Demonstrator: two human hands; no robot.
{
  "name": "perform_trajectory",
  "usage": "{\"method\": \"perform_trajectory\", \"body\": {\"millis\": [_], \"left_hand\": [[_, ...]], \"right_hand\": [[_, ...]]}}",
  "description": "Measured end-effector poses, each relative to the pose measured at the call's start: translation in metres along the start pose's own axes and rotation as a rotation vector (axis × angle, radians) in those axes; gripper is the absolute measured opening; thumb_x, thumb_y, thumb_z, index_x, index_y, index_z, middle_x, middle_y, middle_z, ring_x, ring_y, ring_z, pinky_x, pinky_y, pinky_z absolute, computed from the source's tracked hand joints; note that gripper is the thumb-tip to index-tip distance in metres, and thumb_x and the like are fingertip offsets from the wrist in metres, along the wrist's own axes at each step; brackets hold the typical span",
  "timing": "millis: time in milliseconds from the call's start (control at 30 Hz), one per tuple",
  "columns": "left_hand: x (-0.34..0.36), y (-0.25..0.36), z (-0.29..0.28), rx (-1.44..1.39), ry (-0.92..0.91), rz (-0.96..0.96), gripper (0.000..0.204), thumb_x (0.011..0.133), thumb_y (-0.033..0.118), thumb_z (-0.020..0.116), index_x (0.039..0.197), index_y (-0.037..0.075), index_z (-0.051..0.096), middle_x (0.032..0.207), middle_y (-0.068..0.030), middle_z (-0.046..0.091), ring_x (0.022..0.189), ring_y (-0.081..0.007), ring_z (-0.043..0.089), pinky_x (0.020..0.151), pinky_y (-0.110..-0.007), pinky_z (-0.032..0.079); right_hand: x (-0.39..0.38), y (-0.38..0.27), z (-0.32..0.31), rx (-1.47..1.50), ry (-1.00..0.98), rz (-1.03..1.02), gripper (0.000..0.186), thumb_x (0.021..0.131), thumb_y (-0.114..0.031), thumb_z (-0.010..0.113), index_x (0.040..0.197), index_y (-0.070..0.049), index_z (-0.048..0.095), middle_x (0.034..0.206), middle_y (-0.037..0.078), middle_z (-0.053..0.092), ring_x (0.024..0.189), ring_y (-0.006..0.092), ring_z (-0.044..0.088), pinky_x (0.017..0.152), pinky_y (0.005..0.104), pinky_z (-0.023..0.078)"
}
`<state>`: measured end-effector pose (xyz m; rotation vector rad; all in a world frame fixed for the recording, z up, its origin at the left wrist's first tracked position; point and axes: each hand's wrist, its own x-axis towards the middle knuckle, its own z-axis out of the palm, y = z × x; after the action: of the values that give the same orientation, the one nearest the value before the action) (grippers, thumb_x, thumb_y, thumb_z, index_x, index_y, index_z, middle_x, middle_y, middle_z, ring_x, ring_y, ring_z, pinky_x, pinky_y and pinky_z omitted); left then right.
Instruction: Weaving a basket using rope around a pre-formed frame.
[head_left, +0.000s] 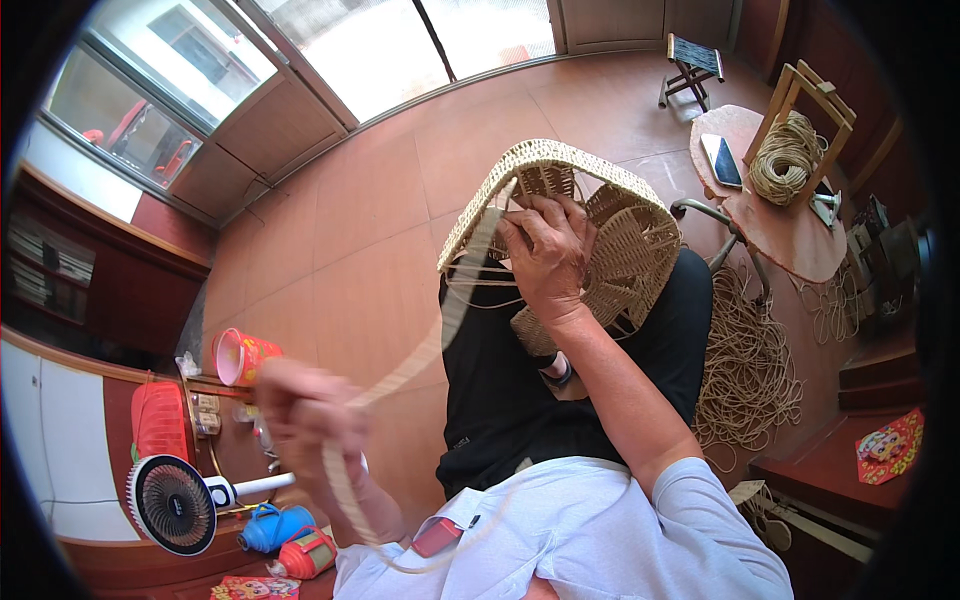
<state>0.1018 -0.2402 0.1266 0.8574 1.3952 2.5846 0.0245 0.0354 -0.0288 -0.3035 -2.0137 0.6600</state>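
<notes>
A half-woven basket (627,250) of pale straw-coloured cord rests on my lap, tilted, with a thick braided rim and open gaps between its frame strands. My right hand (545,245) reaches into its open side, fingers bent and closed on the woven frame near the rim. Out to the left, my left hand (312,410) is blurred by motion, its fingers closed round a pale cord (425,360). From that hand the cord stretches up to the basket beside my right fingers. Its loose tail hangs in a curve in front of my shirt.
At right, a wooden-topped stand (785,240) bears a phone (722,160) and a cord coil (787,160) against a wooden frame. Heaped cord (745,370) lies below; a folding stool (693,68) stands beyond. At left are a fan (172,505), red bucket (245,357) and flasks (277,527).
</notes>
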Motion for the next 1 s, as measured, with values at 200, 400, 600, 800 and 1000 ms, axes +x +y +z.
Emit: {"method": "perform_trajectory", "body": {"millis": [200,400,600,800,1000], "left_hand": [[0.035,-0.112,0.015,0.606,0.025,-0.186,0.027,0.114,0.003,0.059,0.141,0.0,0.063,0.116,-0.0079,0.077,0.064,-0.0032,0.056,0.055,-0.02,0.047],[0.072,-0.221,0.002,1.063,-0.034,0.142,0.06,0.11,0.002,0.061,0.166,0.006,0.043,0.144,-0.0204,0.073,0.099,-0.0264,0.08,0.082,-0.038,0.064],[0.085,-0.242,0.005,1.272,0.086,0.221,0.058,0.111,0.014,0.068,0.164,0.006,0.046,0.118,-0.019,0.079,0.102,-0.0321,0.08,0.088,-0.042,0.064],[0.073,-0.19,0.013,0.964,0.254,0.105,0.029,0.109,0.006,0.067,0.138,0.005,0.065,0.081,-0.0011,0.065,0.069,-0.004,0.053,0.062,-0.026,0.045],[0.019,-0.111,0.049,1.038,-0.126,0.212,0.026,0.102,-0.001,0.073,0.126,0.006,0.073,0.07,-0.0002,0.059,0.055,-0.01,0.052,0.051,-0.03,0.041]], "right_hand": [[0.0,-0.004,-0.009,-0.098,-0.177,-0.027,0.022,0.09,-0.021,0.082,0.112,-0.018,0.083,0.142,0.008,0.07,0.147,0.0344,0.051,0.121,0.0605,0.034],[0.007,0.0,-0.007,-0.179,-0.261,-0.022,0.033,0.086,-0.017,0.078,0.118,-0.016,0.081,0.145,0.01,0.068,0.15,0.0363,0.049,0.121,0.0634,0.032],[0.01,-0.001,-0.016,-0.131,-0.298,-0.013,0.035,0.083,-0.016,0.078,0.119,-0.013,0.08,0.142,0.009,0.07,0.148,0.0362,0.05,0.121,0.0606,0.033],[0.012,-0.008,-0.023,-0.079,-0.324,0.028,0.033,0.086,-0.03,0.085,0.115,-0.015,0.081,0.133,0.006,0.072,0.143,0.0344,0.053,0.118,0.0586,0.035],[0.008,-0.011,-0.017,-0.031,-0.22,0.028,0.028,0.089,-0.037,0.086,0.108,-0.017,0.081,0.123,0.003,0.076,0.137,0.0334,0.056,0.113,0.0575,0.037]]}}
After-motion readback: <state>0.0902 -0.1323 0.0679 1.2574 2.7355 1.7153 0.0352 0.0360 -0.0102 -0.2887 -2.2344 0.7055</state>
